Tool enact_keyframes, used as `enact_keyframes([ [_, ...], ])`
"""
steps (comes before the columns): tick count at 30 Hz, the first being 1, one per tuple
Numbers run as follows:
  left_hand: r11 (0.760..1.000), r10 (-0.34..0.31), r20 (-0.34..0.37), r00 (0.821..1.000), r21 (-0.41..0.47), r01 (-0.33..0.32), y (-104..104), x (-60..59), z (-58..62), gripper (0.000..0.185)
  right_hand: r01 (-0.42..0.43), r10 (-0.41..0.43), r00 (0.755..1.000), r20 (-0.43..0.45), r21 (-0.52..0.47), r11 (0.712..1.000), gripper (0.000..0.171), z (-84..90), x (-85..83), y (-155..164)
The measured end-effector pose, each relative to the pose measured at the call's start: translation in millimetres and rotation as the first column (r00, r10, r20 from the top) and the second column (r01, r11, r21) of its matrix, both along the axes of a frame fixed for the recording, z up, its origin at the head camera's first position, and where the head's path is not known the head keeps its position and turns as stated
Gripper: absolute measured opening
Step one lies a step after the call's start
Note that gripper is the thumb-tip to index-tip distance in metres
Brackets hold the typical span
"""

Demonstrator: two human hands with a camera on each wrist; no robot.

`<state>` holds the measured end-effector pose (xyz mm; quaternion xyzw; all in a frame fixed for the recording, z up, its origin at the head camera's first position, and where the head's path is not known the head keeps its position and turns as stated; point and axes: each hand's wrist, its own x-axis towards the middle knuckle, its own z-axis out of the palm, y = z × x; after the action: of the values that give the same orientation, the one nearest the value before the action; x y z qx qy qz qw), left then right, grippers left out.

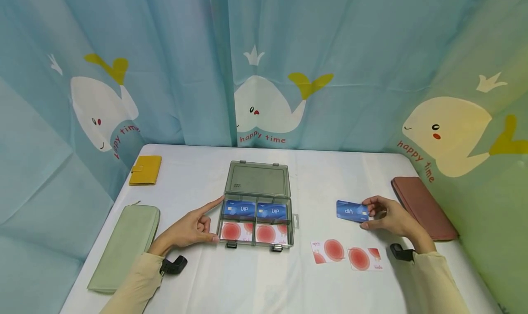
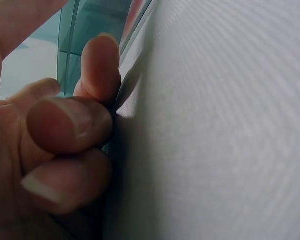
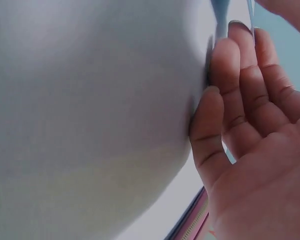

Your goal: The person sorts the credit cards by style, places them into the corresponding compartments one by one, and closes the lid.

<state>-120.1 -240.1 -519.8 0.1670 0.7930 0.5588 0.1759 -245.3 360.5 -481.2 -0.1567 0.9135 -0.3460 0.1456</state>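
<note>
In the head view, a see-through green-grey box (image 1: 254, 221) lies with its hinged lid (image 1: 258, 180) tipped back. Two blue VIP cards (image 1: 239, 209) fill its back compartments, and two white cards with red circles (image 1: 231, 231) fill the front ones. My left hand (image 1: 188, 228) touches the box's left side with an outstretched index finger and thumb; the other fingers are folded in. To the right, my right hand (image 1: 389, 217) pinches the right end of a blue VIP card (image 1: 350, 211), which is upside down to me. In the right wrist view, most of that card is hidden.
Two white cards with red circles, one left (image 1: 327, 251) and one right (image 1: 365, 259), lie before the right hand. A yellow wallet (image 1: 145, 170) and green wallet (image 1: 125, 245) lie at left, a brown-red wallet (image 1: 425, 208) at right. A curtain (image 1: 198, 75) hangs behind the table.
</note>
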Motion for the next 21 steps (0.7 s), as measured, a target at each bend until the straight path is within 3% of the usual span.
enact_keyframes([
  [9,1.0,-0.009,-0.006,1.0,0.01,0.009,0.5,1.3,0.7,0.109,-0.024,0.017,0.998,-0.052,-0.126,0.992,0.062,9.7,3.0,-10.4],
  [21,0.999,-0.021,-0.041,0.999,0.023,0.022,-0.3,3.3,-0.1,0.103,-0.065,0.036,0.994,-0.103,-0.295,0.953,0.059,22.5,1.1,-58.0],
])
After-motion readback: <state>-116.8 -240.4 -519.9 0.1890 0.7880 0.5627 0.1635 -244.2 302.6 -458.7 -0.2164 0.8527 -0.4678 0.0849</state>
